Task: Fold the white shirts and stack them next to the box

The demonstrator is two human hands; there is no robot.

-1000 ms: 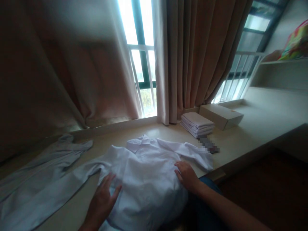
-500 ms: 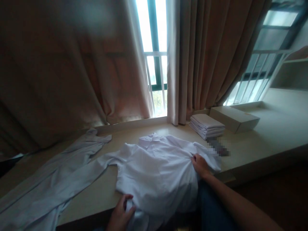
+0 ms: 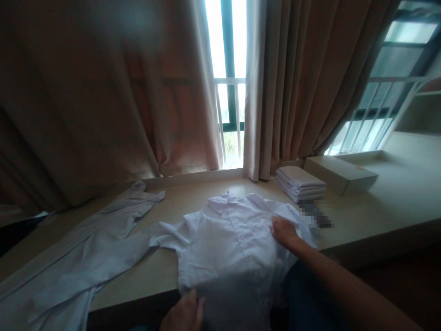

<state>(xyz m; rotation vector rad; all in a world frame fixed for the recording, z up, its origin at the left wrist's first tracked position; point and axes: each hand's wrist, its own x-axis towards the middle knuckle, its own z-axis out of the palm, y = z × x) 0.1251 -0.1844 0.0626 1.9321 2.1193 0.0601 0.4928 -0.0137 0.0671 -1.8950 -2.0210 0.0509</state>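
Note:
A white collared shirt (image 3: 223, 243) lies front side up on the ledge, its collar toward the window and its lower part hanging over the front edge. My right hand (image 3: 284, 232) is closed on the fabric at the shirt's right side, near the sleeve. At the lower left edge of the shirt, my left hand (image 3: 184, 310) is closed on the cloth, slightly blurred and partly cut off by the frame. The shirt's left sleeve reaches out over other white garments (image 3: 86, 253).
A stack of folded white cloth (image 3: 299, 184) stands at the back right, beside a pale box (image 3: 341, 174). A pixelated item (image 3: 315, 214) lies in front of the stack. Brown curtains (image 3: 285, 82) hang behind the ledge (image 3: 365, 216).
The shirt front has been drawn flatter, with its button line now visible. My left hand has shifted slightly right and down; my right hand stays at the right side. The view has shifted slightly.

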